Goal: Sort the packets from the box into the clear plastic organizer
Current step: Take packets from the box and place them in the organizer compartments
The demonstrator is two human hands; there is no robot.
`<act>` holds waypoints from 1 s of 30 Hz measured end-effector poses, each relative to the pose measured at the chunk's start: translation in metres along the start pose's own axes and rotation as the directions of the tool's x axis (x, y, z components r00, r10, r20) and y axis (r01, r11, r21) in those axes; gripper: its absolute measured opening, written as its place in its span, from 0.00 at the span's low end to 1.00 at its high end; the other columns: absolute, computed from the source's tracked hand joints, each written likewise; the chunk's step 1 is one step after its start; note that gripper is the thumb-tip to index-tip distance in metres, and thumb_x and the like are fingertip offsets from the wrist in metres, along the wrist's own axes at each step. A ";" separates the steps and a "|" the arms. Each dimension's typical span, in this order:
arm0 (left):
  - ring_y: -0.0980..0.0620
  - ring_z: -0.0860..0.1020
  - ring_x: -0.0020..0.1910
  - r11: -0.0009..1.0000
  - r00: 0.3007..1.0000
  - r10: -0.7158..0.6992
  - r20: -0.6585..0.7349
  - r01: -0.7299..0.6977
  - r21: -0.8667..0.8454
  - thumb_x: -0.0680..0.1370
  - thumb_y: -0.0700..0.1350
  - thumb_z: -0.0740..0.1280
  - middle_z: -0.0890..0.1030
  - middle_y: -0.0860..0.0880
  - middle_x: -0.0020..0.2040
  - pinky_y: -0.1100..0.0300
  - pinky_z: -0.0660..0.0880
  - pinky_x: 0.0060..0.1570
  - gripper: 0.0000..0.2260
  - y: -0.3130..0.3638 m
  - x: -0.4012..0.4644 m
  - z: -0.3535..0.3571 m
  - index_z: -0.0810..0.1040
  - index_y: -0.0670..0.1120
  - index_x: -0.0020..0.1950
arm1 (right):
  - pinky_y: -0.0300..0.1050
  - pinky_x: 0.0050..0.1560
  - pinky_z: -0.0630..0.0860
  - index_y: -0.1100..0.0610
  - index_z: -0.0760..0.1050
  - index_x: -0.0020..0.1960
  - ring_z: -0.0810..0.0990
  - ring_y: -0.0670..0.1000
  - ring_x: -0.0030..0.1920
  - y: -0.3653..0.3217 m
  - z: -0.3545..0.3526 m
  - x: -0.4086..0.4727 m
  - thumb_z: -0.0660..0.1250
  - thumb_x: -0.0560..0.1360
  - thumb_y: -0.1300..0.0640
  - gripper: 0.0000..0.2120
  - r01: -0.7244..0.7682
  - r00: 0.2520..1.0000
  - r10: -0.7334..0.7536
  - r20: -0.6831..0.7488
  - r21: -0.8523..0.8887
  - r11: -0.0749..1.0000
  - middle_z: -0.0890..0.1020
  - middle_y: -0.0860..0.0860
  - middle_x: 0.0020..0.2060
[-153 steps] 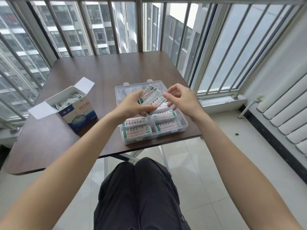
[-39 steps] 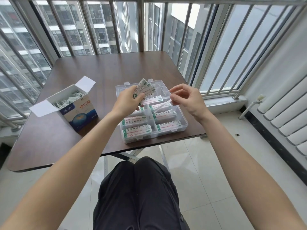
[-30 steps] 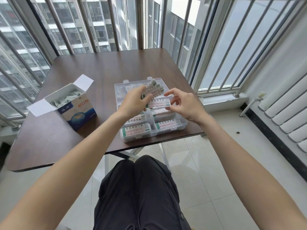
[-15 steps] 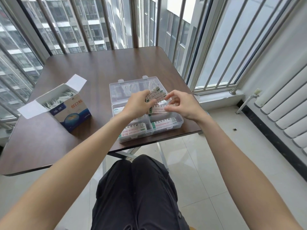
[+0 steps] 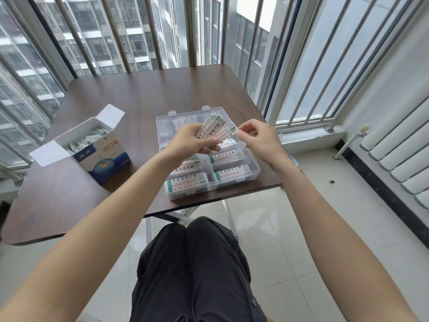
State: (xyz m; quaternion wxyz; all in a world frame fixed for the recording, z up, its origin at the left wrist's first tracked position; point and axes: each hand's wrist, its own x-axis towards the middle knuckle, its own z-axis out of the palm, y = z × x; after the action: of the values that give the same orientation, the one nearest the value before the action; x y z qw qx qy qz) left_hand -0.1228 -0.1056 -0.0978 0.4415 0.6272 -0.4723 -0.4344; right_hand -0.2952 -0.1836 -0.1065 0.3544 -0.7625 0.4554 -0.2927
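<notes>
Dark wood table [image 5: 144, 94] w/ folding legs, window bars [image 5: 192, 31], white radiator [image 5: 399, 149] at right, tiled floor [image 5: 278, 240].

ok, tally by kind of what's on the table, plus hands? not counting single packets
Cardboard box, open, packets inside: 1
Clear plastic organizer, lid open: 1
Fanned bunch of packets, gripped by the left hand: 1
Hands: 2, the right hand pinching the end of one packet in the bunch
Table: 1
Total: 6
</notes>
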 end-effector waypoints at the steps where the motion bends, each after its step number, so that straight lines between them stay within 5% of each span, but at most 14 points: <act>1: 0.56 0.83 0.39 1.000 1.000 -0.003 0.011 0.003 -0.013 0.74 0.38 0.70 0.82 0.47 0.47 0.68 0.77 0.37 0.13 0.000 0.000 0.000 0.75 0.41 0.58 | 0.42 0.37 0.77 0.56 0.77 0.50 0.79 0.49 0.37 -0.002 0.000 -0.001 0.65 0.75 0.57 0.05 -0.041 0.999 0.039 0.022 0.109 0.993 0.82 0.52 0.44; 4: 0.56 0.83 0.38 1.000 0.999 -0.013 0.038 0.013 0.001 0.74 0.38 0.69 0.82 0.48 0.46 0.68 0.78 0.37 0.12 0.001 0.001 0.003 0.75 0.41 0.57 | 0.41 0.34 0.79 0.60 0.73 0.59 0.82 0.52 0.34 -0.010 0.002 -0.004 0.59 0.78 0.60 0.11 -0.160 0.984 0.118 0.133 0.366 0.917 0.81 0.57 0.48; 10: 0.57 0.82 0.37 0.996 0.999 0.038 -0.026 -0.036 0.079 0.75 0.39 0.68 0.82 0.47 0.46 0.65 0.79 0.38 0.11 -0.001 0.002 0.006 0.75 0.42 0.57 | 0.43 0.37 0.81 0.62 0.74 0.58 0.82 0.51 0.34 -0.007 0.011 0.000 0.57 0.81 0.49 0.18 -0.164 0.982 0.102 0.159 0.456 0.875 0.82 0.58 0.47; 17: 0.56 0.83 0.39 0.994 0.995 0.036 0.088 -0.045 0.097 0.79 0.43 0.65 0.82 0.46 0.45 0.67 0.77 0.34 0.10 0.000 -0.002 0.005 0.76 0.41 0.58 | 0.42 0.38 0.79 0.62 0.74 0.58 0.83 0.51 0.35 -0.004 0.016 0.003 0.71 0.73 0.64 0.15 -0.072 0.994 0.026 0.107 0.449 0.891 0.82 0.60 0.45; 21: 0.48 0.84 0.43 1.000 0.996 0.015 0.090 -0.017 0.021 0.82 0.47 0.58 0.81 0.44 0.50 0.63 0.80 0.37 0.14 0.001 -0.005 0.006 0.75 0.41 0.61 | 0.41 0.32 0.76 0.62 0.76 0.57 0.81 0.49 0.34 -0.004 0.017 0.001 0.72 0.72 0.62 0.14 -0.014 0.999 -0.005 0.050 0.373 0.928 0.83 0.56 0.43; 26: 0.53 0.82 0.40 0.985 0.999 0.049 -0.001 -0.049 0.164 0.79 0.44 0.64 0.82 0.48 0.44 0.62 0.80 0.40 0.08 0.000 -0.003 0.003 0.78 0.44 0.55 | 0.40 0.33 0.78 0.60 0.75 0.58 0.81 0.48 0.35 -0.005 0.017 -0.004 0.72 0.72 0.62 0.15 0.017 0.996 -0.052 0.078 0.392 0.920 0.82 0.55 0.43; 30: 0.55 0.81 0.42 0.994 0.999 0.036 -0.003 -0.036 0.104 0.79 0.44 0.64 0.82 0.48 0.44 0.62 0.80 0.43 0.06 0.001 -0.002 0.001 0.78 0.45 0.52 | 0.42 0.35 0.79 0.56 0.77 0.56 0.84 0.51 0.38 0.000 0.015 -0.005 0.73 0.72 0.60 0.13 0.049 0.998 -0.059 0.020 0.352 0.935 0.83 0.57 0.44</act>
State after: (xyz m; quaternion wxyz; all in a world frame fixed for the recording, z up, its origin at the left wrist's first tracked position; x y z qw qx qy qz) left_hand -0.1247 -0.1037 -0.0971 0.4172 0.6419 -0.5043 -0.3996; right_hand -0.2860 -0.1749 -0.1155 0.4833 -0.7035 0.3694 -0.3675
